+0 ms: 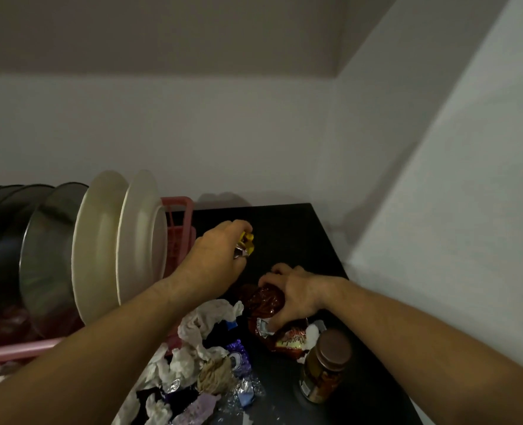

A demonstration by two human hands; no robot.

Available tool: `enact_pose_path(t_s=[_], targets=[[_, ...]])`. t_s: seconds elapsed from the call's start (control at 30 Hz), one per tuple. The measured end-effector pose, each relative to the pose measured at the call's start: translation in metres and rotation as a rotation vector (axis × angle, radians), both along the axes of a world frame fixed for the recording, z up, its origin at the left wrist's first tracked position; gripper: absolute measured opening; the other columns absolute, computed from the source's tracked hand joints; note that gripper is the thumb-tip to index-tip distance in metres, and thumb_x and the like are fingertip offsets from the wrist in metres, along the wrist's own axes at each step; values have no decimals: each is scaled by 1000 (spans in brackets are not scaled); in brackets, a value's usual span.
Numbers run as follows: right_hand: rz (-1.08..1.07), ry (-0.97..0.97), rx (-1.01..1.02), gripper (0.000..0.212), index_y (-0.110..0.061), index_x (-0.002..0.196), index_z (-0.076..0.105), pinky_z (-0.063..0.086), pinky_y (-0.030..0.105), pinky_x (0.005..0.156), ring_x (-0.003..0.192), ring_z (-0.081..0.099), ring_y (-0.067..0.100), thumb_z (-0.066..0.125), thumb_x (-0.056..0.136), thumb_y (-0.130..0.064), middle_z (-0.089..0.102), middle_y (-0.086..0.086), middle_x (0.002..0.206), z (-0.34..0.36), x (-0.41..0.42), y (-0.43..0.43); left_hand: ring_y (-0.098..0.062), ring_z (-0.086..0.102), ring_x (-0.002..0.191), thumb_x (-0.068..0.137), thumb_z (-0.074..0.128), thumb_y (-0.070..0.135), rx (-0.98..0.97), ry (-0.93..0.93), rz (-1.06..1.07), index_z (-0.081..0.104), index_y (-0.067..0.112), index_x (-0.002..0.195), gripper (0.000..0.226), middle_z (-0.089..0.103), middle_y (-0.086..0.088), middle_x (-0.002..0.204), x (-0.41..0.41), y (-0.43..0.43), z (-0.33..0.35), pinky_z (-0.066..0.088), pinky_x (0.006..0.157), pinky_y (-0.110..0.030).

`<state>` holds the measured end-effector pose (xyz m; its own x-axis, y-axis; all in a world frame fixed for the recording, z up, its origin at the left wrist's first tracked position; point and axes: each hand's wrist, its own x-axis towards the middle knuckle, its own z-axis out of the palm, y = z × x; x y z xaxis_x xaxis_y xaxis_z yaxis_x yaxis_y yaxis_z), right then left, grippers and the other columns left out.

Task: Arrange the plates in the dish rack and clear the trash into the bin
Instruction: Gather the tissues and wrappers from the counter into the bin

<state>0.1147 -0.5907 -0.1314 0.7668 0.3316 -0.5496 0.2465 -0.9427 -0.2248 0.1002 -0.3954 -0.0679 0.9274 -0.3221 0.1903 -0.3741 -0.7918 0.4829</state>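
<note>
A pink dish rack [177, 222] on the left holds two cream plates [100, 240] and several dark and steel plates [42, 250], all standing on edge. My left hand [214, 256] is closed on a small yellow and silver wrapper [245, 245] just right of the rack. My right hand [297, 294] grips a crumpled brown chocolate wrapper [265, 302] on the black table [300, 234]. A heap of trash [205, 360], with white tissues, purple wrappers and foil, lies in front of both hands. No bin is in view.
A glass jar with a brown lid [324, 366] stands close to my right forearm, by the table's right edge. White walls close in behind and to the right of the table.
</note>
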Motion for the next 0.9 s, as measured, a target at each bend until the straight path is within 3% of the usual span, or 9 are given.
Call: enact_pose_path(t_s=[0.13, 0.23, 0.33, 0.43, 0.5, 0.63, 0.8, 0.87, 0.9], targets=[[-30, -68, 67, 67, -43, 131, 38, 53, 45, 89, 117, 43, 24, 76, 76, -50, 34, -1, 139, -5, 3, 3, -5, 45, 102, 93, 58, 14, 51, 38, -10, 49, 26, 131, 41, 40, 2, 138, 3, 0, -8, 35, 67, -9], [-103, -75, 143, 58, -37, 130, 38, 56, 41, 85, 108, 52, 20, 74, 84, -37, 41, 0, 130, -11, 3, 7, -10, 46, 115, 95, 54, 12, 92, 75, -43, 56, 23, 121, 28, 29, 2, 149, 5, 3, -11, 38, 77, -10], [-129, -89, 194, 66, -40, 140, 28, 56, 37, 84, 111, 55, 22, 68, 89, -26, 44, 3, 133, -13, 4, 14, -9, 54, 103, 97, 48, 11, 93, 114, -62, 60, 24, 106, 20, 52, 3, 125, 7, 3, -9, 47, 81, -19], [-68, -120, 174, 74, -47, 148, 20, 55, 36, 81, 119, 55, 27, 60, 94, -16, 40, 6, 145, -9, 9, 20, -7, 54, 80, 99, 46, 12, 105, 109, -57, 56, 29, 89, 22, 53, 7, 99, 9, 3, -8, 41, 65, -16], [-49, -133, 145, 68, -46, 150, 25, 56, 40, 87, 125, 53, 28, 55, 97, -14, 37, 7, 151, -8, 12, 19, -7, 54, 75, 99, 45, 12, 114, 109, -53, 54, 30, 82, 26, 52, 9, 91, 9, 4, -8, 40, 61, -16], [-141, -181, 186, 40, -31, 139, 49, 56, 40, 90, 118, 57, 23, 48, 101, -19, 52, 6, 139, -7, 18, 10, -10, 55, 68, 99, 42, 10, 117, 125, -47, 51, 31, 75, 33, 54, 6, 82, 9, 8, -8, 41, 57, -19], [-347, -278, 296, 24, -24, 117, 57, 58, 39, 81, 95, 62, 17, 48, 96, -29, 61, 2, 115, -4, 22, 1, -7, 61, 59, 96, 49, 22, -11, 223, 25, 58, 29, 79, 21, 62, 6, 71, 6, 6, -8, 44, 50, -17], [-377, -301, 331, 27, -24, 110, 54, 59, 38, 77, 89, 62, 15, 54, 92, -44, 62, 3, 110, -3, 23, 0, -8, 60, 59, 90, 58, 40, -29, 228, 58, 59, 27, 80, 17, 63, 4, 71, 4, 4, -8, 47, 50, -21], [-389, -288, 349, 43, -23, 113, 52, 58, 36, 74, 90, 62, 15, 59, 86, -55, 60, 3, 110, -2, 23, -1, -9, 57, 57, 84, 63, 49, -1, 208, 51, 58, 26, 79, 24, 62, 4, 70, 3, 3, -8, 44, 49, -22]])
